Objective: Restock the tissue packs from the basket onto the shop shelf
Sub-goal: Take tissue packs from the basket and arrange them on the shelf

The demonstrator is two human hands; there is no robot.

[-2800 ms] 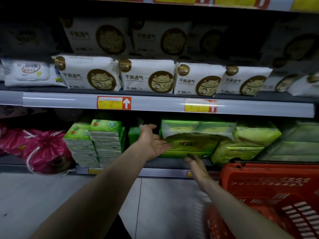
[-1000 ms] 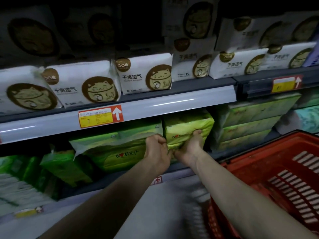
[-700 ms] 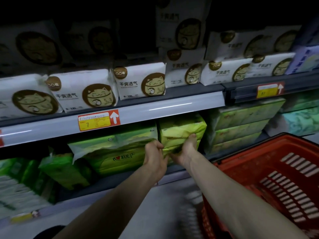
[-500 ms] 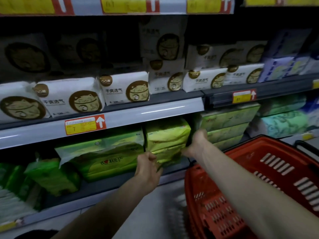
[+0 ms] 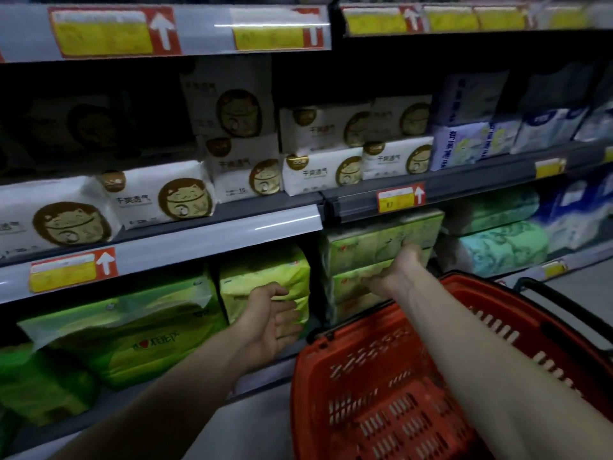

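Glossy plastic film is being shown on the green tissue packs (image 5: 265, 287); just right of them, slotted matt plastic is being shown on the red basket (image 5: 381, 376), and above them, a smooth glossy strip on the shelf edge (image 5: 215, 240).

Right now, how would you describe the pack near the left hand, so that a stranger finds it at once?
Start at the red basket on the floor, then look at the bottom shelf just left of its rim. The yellow-green tissue pack stands there, right behind the open left hand. It is brighter and more yellow than the paler green stack on its right, where the right hand rests.
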